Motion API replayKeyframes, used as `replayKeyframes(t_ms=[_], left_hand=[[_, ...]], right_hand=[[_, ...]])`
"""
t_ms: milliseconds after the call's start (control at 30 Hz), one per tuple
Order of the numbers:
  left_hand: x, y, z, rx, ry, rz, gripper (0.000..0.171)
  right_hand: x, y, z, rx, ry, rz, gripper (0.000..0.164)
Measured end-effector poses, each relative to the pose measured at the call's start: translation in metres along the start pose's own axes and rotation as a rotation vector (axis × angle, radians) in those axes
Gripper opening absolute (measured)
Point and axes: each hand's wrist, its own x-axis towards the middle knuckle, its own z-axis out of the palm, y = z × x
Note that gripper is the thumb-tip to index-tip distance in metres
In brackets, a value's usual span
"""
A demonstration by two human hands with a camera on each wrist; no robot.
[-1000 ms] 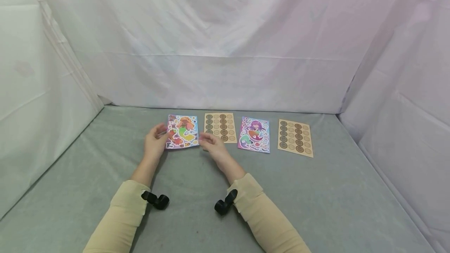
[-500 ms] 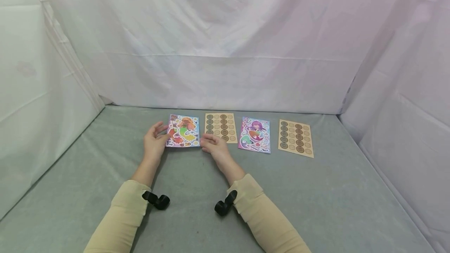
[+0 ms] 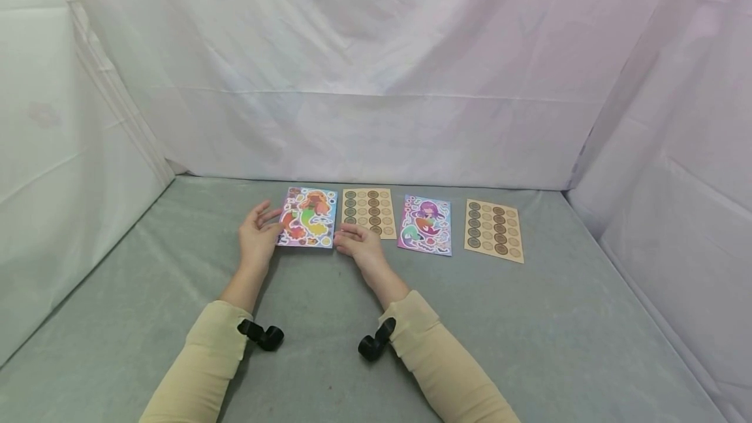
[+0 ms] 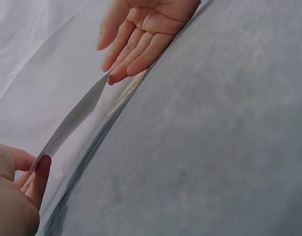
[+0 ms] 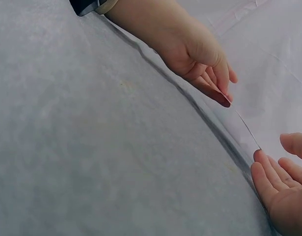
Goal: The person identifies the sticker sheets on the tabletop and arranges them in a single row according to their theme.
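A colourful mermaid sticker sheet (image 3: 308, 217) is held tilted above the grey cloth at the left end of a row of sheets. My left hand (image 3: 257, 240) pinches its left edge between thumb and fingers; the left wrist view shows the sheet (image 4: 74, 118) nearly edge-on, with a slight bend. At the opposite edge is my right hand (image 3: 361, 250), palm turned up. In the right wrist view the fingers of this hand (image 5: 283, 189) are extended, thumb apart, and a fingertip meets the sheet's edge.
Right of the held sheet, a tan sheet of round stickers (image 3: 369, 214), a purple-haired mermaid sticker sheet (image 3: 425, 226) and another tan round-sticker sheet (image 3: 494, 230) lie on the grey cloth (image 3: 446, 318). A white fabric backdrop (image 3: 376, 136) rises behind them.
The held mermaid sheet has tilted, its far edge shifting a little up and to the right. My right fingers have moved very slightly; the other sheets lie as before.
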Motion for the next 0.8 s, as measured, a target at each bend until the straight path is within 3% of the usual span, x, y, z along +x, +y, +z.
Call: replayKeyframes(t_ms=[533,800], left_hand=[[-0.0021,0.0009,0.0077,-0.02,0.031,0.028,0.061],[-0.0051,0.0038,0.0098,-0.05,-0.018,0.019,0.062]], right_hand=[[0.0024,-0.0016,0.0011,0.032,0.073,0.033,0.045],[0.0037,-0.0043,-0.0006,0.022,0.103,0.03,0.046]])
